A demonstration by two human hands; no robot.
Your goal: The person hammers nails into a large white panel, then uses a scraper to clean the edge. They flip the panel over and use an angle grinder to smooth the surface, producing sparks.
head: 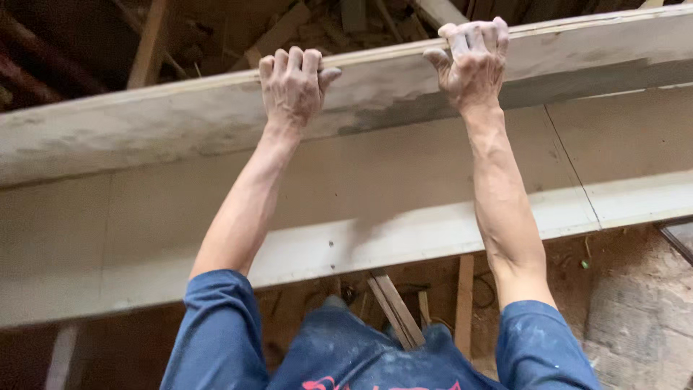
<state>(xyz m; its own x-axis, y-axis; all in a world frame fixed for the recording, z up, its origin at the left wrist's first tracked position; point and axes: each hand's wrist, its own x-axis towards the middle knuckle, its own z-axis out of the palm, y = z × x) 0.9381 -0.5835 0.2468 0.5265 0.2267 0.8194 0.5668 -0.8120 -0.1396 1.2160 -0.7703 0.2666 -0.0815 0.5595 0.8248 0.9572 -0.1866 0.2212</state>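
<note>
Loose timber offcuts (393, 309) on ground beyond formwork; rough stone surface (635, 310) nearby; dark rafters (148, 43) above.

Single head view, close, down along outstretched arms.

Upper plank (180, 119): pale grey-white, cloudy darker grey smudges, thin tan line along its top edge. Panel (404, 170) below: flat beige, faint dark seam lines. Lower board (404, 238): off-white, small dark specks. Left hand (292, 87) and right hand (473, 65): dusted whitish-grey. Shirt sleeves (216, 332): blue, pale dust flecks; red marking on shirt front. Ground (628, 303): reddish-brown, grey patches. Background timbers (148, 43): dark brown.
</note>
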